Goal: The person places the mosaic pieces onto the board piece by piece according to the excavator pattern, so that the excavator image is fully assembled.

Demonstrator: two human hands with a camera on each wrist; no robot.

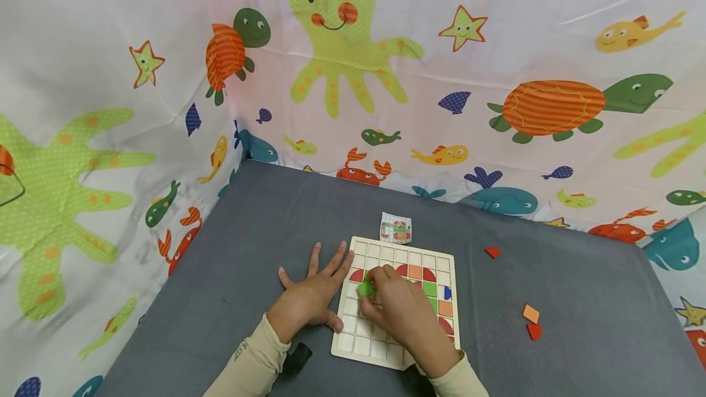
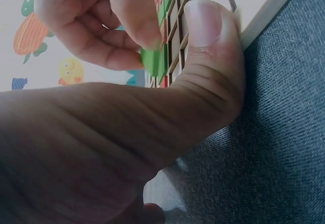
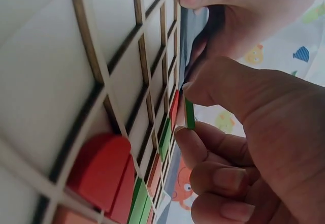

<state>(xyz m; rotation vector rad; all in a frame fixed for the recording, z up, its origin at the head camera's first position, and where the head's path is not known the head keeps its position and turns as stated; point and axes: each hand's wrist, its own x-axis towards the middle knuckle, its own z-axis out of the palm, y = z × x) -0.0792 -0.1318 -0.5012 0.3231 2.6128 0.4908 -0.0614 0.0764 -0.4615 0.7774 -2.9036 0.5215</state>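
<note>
A wooden grid board [image 1: 380, 348] lies on the grey surface, with red, green, orange and blue pieces set in some of its cells. Between thumb and fingers my right hand [image 1: 401, 306] pinches a green square tile [image 1: 366, 289] just over the board's left part. The right wrist view shows that green tile [image 3: 189, 114] on edge, held apart from the grid. My left hand [image 1: 310, 298] lies spread along the board's left edge, its thumb [image 2: 213, 46] against the rim. Cells beneath my right hand are hidden.
A small printed pattern card [image 1: 396, 228] lies beyond the board's far edge. To the right are loose pieces: a red one [image 1: 493, 252], an orange square [image 1: 531, 313] and another red one [image 1: 534, 331]. A sea-animal curtain [image 1: 353, 78] stands behind and at left.
</note>
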